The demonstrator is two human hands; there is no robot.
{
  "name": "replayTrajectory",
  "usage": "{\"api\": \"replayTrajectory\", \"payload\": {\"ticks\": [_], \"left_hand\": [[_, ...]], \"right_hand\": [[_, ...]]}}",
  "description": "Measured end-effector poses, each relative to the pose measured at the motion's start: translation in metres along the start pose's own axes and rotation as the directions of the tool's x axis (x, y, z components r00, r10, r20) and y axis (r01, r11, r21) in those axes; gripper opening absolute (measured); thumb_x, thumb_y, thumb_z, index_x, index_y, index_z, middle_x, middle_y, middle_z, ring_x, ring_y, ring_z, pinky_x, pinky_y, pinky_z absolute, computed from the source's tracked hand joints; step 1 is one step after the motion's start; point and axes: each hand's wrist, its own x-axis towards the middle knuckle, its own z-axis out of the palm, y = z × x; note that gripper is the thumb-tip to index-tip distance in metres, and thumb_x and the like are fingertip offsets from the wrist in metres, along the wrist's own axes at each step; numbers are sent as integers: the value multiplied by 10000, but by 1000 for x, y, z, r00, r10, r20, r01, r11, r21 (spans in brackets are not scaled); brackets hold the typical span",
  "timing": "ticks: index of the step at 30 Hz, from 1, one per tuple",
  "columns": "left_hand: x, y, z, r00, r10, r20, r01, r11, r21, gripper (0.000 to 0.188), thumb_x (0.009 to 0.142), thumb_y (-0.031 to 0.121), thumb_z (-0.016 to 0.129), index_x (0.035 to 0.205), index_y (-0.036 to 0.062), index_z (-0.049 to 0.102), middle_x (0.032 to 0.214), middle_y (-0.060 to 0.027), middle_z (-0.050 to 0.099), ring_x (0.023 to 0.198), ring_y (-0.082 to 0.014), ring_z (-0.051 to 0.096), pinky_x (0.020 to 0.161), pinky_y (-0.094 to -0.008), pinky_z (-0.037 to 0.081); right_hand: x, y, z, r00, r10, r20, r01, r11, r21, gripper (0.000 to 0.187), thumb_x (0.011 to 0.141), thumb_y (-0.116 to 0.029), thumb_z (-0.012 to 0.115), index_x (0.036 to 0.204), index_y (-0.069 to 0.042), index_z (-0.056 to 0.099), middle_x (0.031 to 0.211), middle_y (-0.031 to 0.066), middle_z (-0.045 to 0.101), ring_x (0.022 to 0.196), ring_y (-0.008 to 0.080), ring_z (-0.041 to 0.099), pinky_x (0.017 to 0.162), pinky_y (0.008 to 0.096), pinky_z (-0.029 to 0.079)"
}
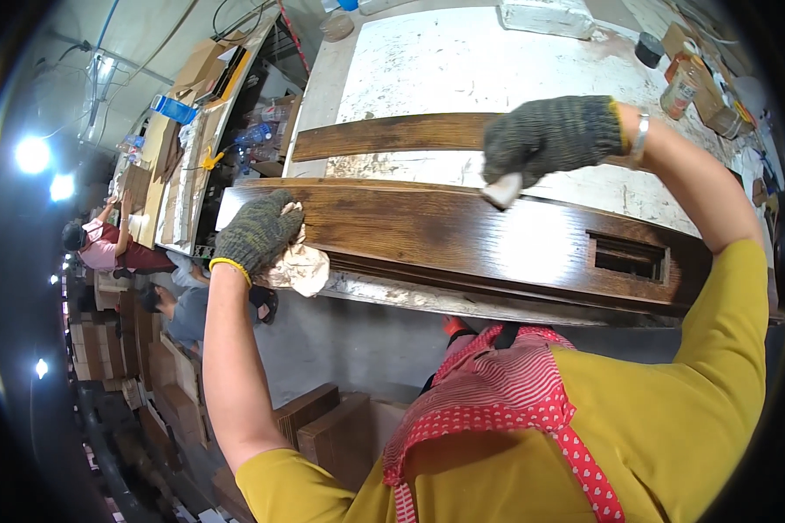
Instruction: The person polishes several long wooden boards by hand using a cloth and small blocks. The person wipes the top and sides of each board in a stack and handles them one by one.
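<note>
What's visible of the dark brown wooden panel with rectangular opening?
The dark brown wooden panel is long, grained and glossy, brightly reflecting right of centre. A framed rectangular opening sits near its right end. It lies flat along the near side of the white worktable, seemingly on dark boards. The grey-gloved left hand holds crumpled cream cloth at its left end. The gloved right hand holds a whitish pad by its far edge; contact unclear.
</note>
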Motion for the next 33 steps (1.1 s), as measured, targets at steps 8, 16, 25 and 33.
{"api": "replayTrajectory", "payload": {"ticks": [8,16,25,33], "left_hand": [[5,0,1,1000,-7,8,7,997,82,480,916,394,512,1219,32,596,1181,-233,630,1107,-395,589,967,-446,451],[0,-6,4,997,65,-30,-65,998,-6,408,928,345,531,1130,1,614,1110,-243,637,1058,-409,591,928,-436,460],[-49,143,-4,959,227,-170,-248,962,-117,372,932,386,590,1053,42,666,995,-187,679,938,-350,649,844,-432,495],[-36,209,29,995,93,-46,-90,994,54,362,926,394,528,1039,72,651,1026,-195,666,984,-388,613,864,-484,466]], "right_hand": [[22,-1,4,982,21,-188,0,994,112,345,825,-138,721,1156,-49,678,1111,121,677,1000,222,649,941,335,524],[-47,-6,20,971,104,-216,-83,991,106,321,789,-56,733,1108,-83,709,1111,87,689,982,217,668,886,323,559],[-106,4,8,939,288,-187,-271,956,114,344,799,-36,712,1141,-59,681,1104,92,656,1006,214,642,911,323,550],[-80,20,14,992,-33,-122,33,999,0,330,838,-119,694,1167,-86,687,1153,99,687,1013,222,655,933,341,516]]}}
